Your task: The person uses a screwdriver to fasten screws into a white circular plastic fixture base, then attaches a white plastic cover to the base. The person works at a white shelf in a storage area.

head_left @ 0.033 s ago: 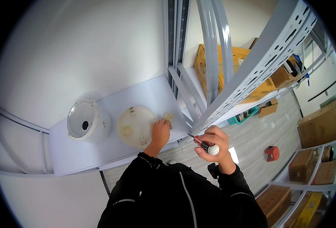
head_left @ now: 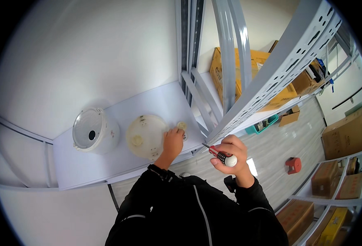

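Note:
My right hand (head_left: 233, 156) is wrapped round a screwdriver (head_left: 221, 156) with a red, black and white handle. Its metal tip points up and left, in the air near the shelf's front edge. Over the right edge of a round whitish lid (head_left: 148, 128) is my left hand (head_left: 173, 142), fingers bent down onto a small pale round plastic piece (head_left: 185, 137) that they partly hide. A yellowish translucent round piece (head_left: 182, 125) lies just beyond those fingertips. The lid lies flat, with a yellowish ring (head_left: 137, 140) and dark marks on it.
Left of the lid, a white bucket (head_left: 107, 133) with a dark round spot stands on the pale shelf (head_left: 80, 172). A grey perforated post (head_left: 279, 61) rises at the right. Beyond are yellow cartons (head_left: 252, 61), a teal crate (head_left: 267, 124) and a red stool (head_left: 294, 165).

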A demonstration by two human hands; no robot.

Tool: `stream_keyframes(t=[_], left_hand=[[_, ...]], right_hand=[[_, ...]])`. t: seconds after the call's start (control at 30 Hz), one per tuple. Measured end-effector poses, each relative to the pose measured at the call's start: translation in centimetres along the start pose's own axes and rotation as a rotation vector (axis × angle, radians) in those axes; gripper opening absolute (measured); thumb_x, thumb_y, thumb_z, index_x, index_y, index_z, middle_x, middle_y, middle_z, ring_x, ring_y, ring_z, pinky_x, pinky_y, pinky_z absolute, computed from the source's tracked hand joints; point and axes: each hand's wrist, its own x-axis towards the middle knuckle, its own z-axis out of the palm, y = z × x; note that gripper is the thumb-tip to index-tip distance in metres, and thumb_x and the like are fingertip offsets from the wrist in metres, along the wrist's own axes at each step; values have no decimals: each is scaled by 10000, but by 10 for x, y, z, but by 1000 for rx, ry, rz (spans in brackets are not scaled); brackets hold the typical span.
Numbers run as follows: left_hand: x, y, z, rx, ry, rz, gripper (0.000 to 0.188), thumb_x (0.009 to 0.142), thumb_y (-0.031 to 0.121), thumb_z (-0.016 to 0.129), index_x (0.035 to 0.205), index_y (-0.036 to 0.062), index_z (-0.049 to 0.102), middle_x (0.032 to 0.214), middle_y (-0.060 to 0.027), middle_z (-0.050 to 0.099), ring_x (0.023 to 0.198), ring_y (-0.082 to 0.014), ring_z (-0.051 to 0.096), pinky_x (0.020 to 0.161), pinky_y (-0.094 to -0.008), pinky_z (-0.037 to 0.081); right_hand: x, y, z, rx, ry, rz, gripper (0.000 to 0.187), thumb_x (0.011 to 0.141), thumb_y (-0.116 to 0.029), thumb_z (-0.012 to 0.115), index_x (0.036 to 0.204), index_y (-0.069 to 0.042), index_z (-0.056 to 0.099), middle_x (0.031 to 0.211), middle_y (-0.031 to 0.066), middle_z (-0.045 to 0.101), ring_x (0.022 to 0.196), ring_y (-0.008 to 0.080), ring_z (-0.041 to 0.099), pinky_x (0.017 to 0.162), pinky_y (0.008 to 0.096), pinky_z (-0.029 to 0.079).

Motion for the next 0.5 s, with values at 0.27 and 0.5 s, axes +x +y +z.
stream_keyframes(t=[0.27,0.5], left_hand=[[11,-7,-47,-314,94,-40,112,905,89,755,1006,134,739,1044,-31,702,999,-290,665,889,-462,429],[13,3,-29,57,-20,62,80,869,128,773,901,195,803,1005,33,694,1029,-227,607,918,-478,344]], right_hand=[[2,7,7,-36,157,51,496,713,-252,993,1068,-17,739,956,128,686,753,237,665,661,327,534],[8,11,8,-23,137,32,487,720,-256,993,1065,-21,742,947,110,673,745,219,646,656,316,518]])
